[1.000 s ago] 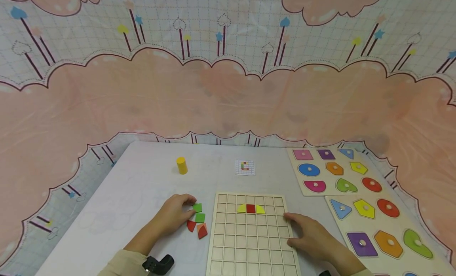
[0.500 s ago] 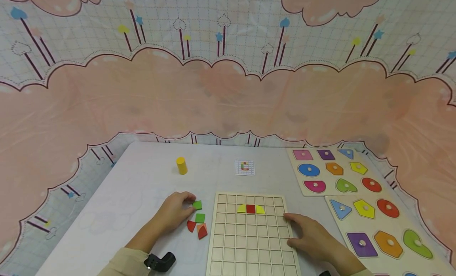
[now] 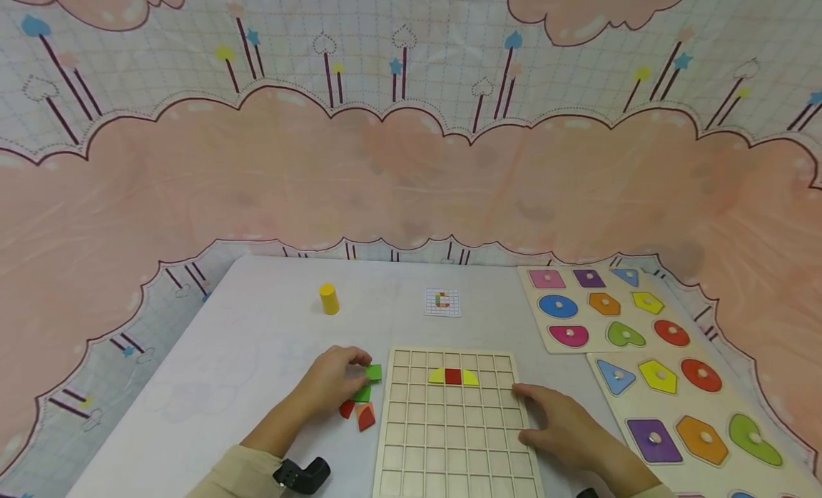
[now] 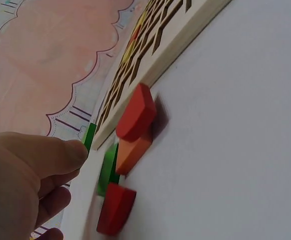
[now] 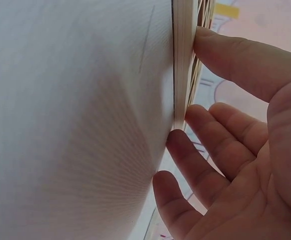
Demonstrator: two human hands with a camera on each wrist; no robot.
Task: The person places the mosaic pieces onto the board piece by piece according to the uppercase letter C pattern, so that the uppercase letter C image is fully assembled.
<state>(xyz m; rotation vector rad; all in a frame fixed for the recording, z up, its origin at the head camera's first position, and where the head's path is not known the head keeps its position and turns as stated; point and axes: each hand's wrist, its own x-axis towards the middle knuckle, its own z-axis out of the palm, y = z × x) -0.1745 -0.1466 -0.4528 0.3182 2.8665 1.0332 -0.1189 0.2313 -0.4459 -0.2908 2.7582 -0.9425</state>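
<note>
Three pieces (image 3: pixel 452 376) are already set in the grid board (image 3: pixel 449 441), a green square (image 3: pixel 374 372) is pinched in the left hand (image 3: pixel 334 381), the board's edge is steadied by the flat, open right hand (image 3: pixel 565 427), and three loose pieces (image 3: pixel 359 407) are left beside it.

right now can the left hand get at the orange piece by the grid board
Probably yes: the left hand, pinching a green square, is right beside the orange piece, with nothing between them.

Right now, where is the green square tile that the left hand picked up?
In the head view the green square tile is pinched in the left hand, just off the left edge of the wooden grid board, above the loose green, red and orange pieces.
</note>
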